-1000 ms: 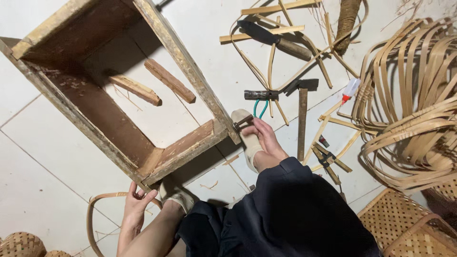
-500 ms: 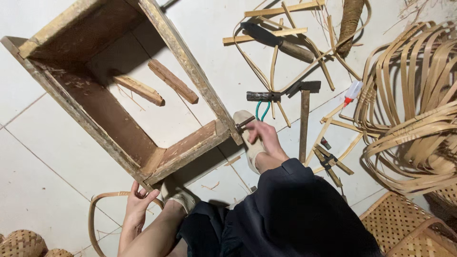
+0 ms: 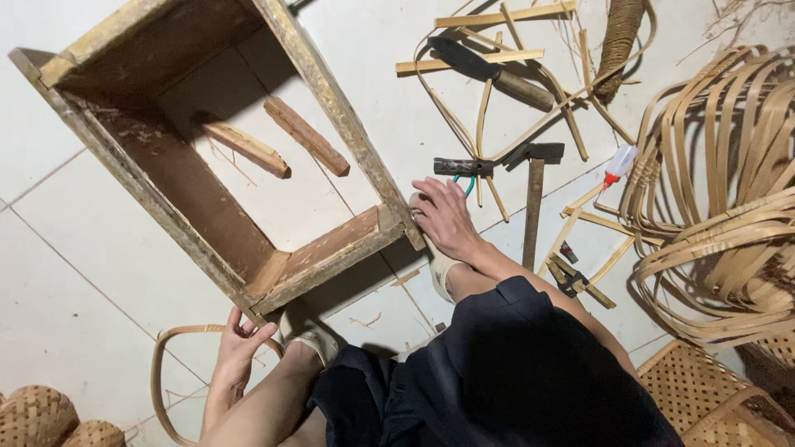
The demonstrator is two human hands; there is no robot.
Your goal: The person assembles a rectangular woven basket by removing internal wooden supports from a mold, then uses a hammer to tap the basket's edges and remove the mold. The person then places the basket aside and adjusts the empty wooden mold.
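An old open wooden frame (image 3: 331, 91) lies tilted on the white tiled floor. My right hand (image 3: 447, 217) grips its near right corner, fingers curled against the end of the rail. My left hand (image 3: 240, 348) is at the frame's near left corner and pinches a bent bamboo strip (image 3: 156, 372) that loops down across the floor. My foot in a pale sandal (image 3: 310, 331) rests just under the frame's front rail. Two short wooden sticks (image 3: 306, 136) lie on the tiles inside the frame.
Beside my right hand lie green-handled pliers (image 3: 464, 167) and a hammer (image 3: 534, 199). A big knife (image 3: 497, 74), loose bamboo slats and a small glue bottle (image 3: 619, 161) lie beyond. Coiled bamboo strips (image 3: 720, 207) fill the right. Woven baskets (image 3: 41, 418) sit at both bottom corners.
Both hands stay at the frame's near corners. My right hand has shifted slightly along the right corner, and the view has drifted a little.
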